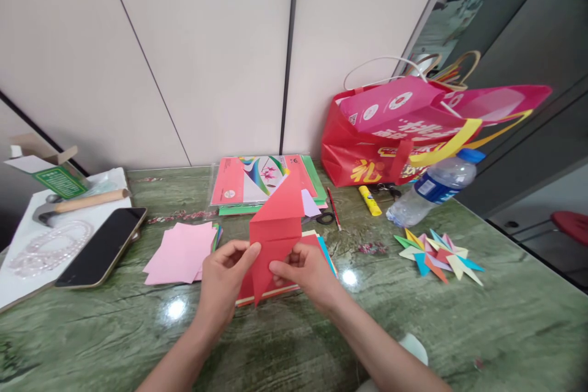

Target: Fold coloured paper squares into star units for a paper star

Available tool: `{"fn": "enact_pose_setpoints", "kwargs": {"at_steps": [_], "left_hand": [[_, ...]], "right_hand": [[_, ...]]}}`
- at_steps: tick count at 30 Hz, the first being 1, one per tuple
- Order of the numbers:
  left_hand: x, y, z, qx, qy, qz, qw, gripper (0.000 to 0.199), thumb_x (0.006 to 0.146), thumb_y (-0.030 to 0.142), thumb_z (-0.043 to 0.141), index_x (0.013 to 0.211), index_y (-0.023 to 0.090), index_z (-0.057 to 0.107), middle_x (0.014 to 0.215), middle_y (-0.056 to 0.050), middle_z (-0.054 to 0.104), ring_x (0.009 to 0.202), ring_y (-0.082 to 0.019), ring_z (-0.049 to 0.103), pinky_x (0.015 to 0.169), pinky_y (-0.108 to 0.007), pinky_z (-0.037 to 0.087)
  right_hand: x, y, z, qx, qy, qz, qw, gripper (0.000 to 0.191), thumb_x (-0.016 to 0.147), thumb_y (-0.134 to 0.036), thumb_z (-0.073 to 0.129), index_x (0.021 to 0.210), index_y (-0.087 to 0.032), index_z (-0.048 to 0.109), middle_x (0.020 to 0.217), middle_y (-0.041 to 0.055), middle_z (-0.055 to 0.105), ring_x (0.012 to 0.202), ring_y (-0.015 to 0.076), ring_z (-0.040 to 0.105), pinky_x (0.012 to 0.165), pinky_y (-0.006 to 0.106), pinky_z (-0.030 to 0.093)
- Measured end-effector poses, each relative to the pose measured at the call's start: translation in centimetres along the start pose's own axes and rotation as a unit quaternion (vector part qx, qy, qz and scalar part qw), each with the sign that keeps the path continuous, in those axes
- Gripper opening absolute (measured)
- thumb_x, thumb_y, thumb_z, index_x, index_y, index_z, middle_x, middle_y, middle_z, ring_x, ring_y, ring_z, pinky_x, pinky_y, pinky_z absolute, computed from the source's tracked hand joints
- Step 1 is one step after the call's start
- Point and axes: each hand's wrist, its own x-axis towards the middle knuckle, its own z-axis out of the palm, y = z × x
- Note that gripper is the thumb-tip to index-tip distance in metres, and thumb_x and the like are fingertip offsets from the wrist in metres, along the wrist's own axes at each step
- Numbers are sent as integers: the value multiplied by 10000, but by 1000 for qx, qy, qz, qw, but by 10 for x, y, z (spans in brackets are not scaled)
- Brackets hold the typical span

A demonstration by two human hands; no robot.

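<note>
A red sheet of origami paper (275, 229), creased and with corners folded over, is held up between my two hands above the table. My left hand (225, 272) pinches its left edge between thumb and fingers. On the lower right side, my right hand (305, 272) grips the same paper with thumb and curled fingers. Beneath it lies a stack of coloured paper (316, 242), red on top, partly covered by my hands. Pink paper squares (181, 252) sit left of my left hand.
Packaged coloured paper (234, 180) lies at the back, with scissors (325, 218) and a red pencil (334, 208) nearby. Rightward are a glue stick (370, 201), bottle (434, 190), red bag (349, 153) and folded paper stars (438, 255). Leftward are a phone (103, 248) and hammer (87, 202).
</note>
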Motion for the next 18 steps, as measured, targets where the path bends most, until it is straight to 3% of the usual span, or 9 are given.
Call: {"fn": "enact_pose_setpoints", "kwargs": {"at_steps": [4,7,11,18], "left_hand": [[-2,6,2,-26,-104,-62,992,245,680,328,655,844,146,642,822,-50,688,770,-161,605,709,-260,480],[-4,10,2,-20,-194,-141,971,293,665,335,668,859,117,639,800,-74,701,697,-181,637,656,-300,515],[-5,10,3,7,-172,-186,967,280,584,287,731,772,100,639,687,-59,707,600,-191,655,576,-302,538],[-4,14,3,38,-183,-161,969,242,576,265,729,720,98,631,605,-41,695,542,-169,649,536,-265,533]], "right_hand": [[2,-2,0,18,31,-5,999,290,519,-305,771,685,-125,616,537,-11,627,470,113,579,494,236,477],[2,-6,-1,9,45,-16,999,263,525,-292,766,652,-126,607,537,-9,631,463,100,558,485,218,447],[1,-7,0,-15,55,-26,998,231,527,-267,759,653,-131,621,555,-6,638,483,95,544,485,206,411],[4,-11,-11,-22,65,-37,997,236,499,-290,771,615,-147,623,522,-16,621,470,100,532,495,225,423]]}}
